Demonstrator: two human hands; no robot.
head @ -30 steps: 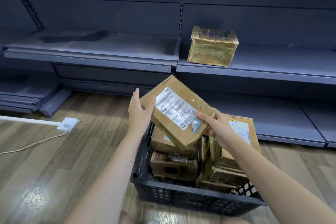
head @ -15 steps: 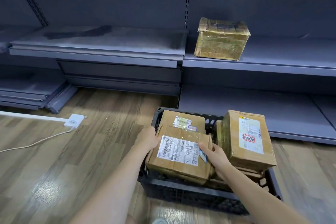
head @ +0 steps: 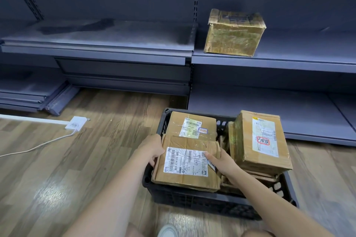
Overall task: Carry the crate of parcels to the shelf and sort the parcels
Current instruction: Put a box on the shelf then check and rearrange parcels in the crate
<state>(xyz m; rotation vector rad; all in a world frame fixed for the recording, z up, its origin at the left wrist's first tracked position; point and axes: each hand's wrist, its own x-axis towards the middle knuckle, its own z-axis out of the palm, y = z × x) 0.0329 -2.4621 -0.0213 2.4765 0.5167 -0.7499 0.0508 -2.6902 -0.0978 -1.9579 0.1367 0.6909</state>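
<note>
Parcels sit packed in the black crate (head: 192, 201), which rests on the wooden floor (head: 77, 159) right in front of the shelf (head: 289, 59), close enough to reach it from a crouch. Both hands bracket the front parcel (head: 186, 167) lying flat on the pile: the left hand (head: 153, 149) curls its fingers round the left edge, while the right hand (head: 221, 161) holds the right side, forefinger laid on the label, probably to read it for sorting. One taped parcel (head: 234, 33) already stands on the shelf.
</note>
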